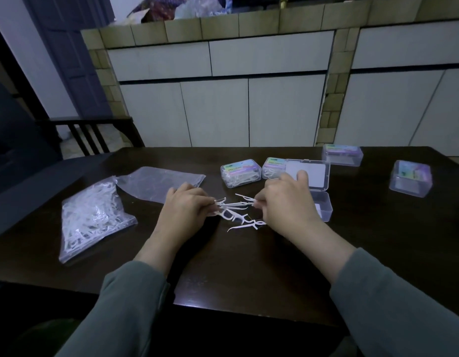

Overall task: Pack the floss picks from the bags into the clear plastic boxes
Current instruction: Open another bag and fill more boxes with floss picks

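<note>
A small pile of white floss picks [238, 215] lies on the dark table between my hands. My left hand [187, 207] pinches a few picks at the pile's left side. My right hand [285, 199] pinches one pick [245, 198] by its end, just above the pile. Behind my right hand an open clear box [323, 210] stands with its lid [309, 173] tipped back. A full bag of floss picks [91, 217] lies at the left, with an empty flat bag [161, 181] behind it.
Two closed labelled boxes [240, 172] [273, 167] holding picks sit mid-table behind my hands. Two more clear boxes [343, 154] [410, 177] stand at the far right. White cabinets [223, 99] rise behind the table. A dark wooden chair [89, 132] is at the back left.
</note>
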The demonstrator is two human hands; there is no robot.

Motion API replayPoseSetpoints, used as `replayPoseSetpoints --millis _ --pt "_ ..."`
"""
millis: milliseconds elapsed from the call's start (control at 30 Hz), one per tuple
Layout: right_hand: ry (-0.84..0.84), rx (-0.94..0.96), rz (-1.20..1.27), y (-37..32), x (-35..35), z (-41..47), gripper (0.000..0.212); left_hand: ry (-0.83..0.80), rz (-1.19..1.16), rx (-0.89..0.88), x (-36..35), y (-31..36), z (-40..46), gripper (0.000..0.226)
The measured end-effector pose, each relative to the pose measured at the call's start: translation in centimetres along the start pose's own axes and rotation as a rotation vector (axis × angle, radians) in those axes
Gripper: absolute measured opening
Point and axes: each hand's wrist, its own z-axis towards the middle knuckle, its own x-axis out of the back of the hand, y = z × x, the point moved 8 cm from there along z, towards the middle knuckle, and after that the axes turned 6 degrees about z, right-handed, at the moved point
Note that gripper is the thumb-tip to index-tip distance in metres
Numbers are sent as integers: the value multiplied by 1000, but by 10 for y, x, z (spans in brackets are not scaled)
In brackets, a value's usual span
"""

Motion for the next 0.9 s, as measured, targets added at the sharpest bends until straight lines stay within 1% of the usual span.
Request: replayPoseSetpoints --millis 233,333,400,467,633,733,833,900 --pt "112 -73 65 49 22 -7 24 194 -115 24 13 11 9 10" --pt "90 -134 52 76 20 -7 25 254 -215 65 15 24 23 12" --pt "63 -172 55 94 19 -8 25 262 -275 88 12 35 35 21" --pt "35 -205 59 109 17 -11 26 268 -307 97 8 49 47 24" --pt "-81 -198 61 121 5 -14 23 261 -373 60 -1 86 74 12" --pt "-60 -159 64 117 2 -13 28 247 -421 61 -6 102 86 12" --pt "-24 -138 128 113 1 -10 35 241 -467 44 -12 113 92 14" --pt "-22 -121 172 110 -2 -7 38 227 -506 72 -15 113 94 16"
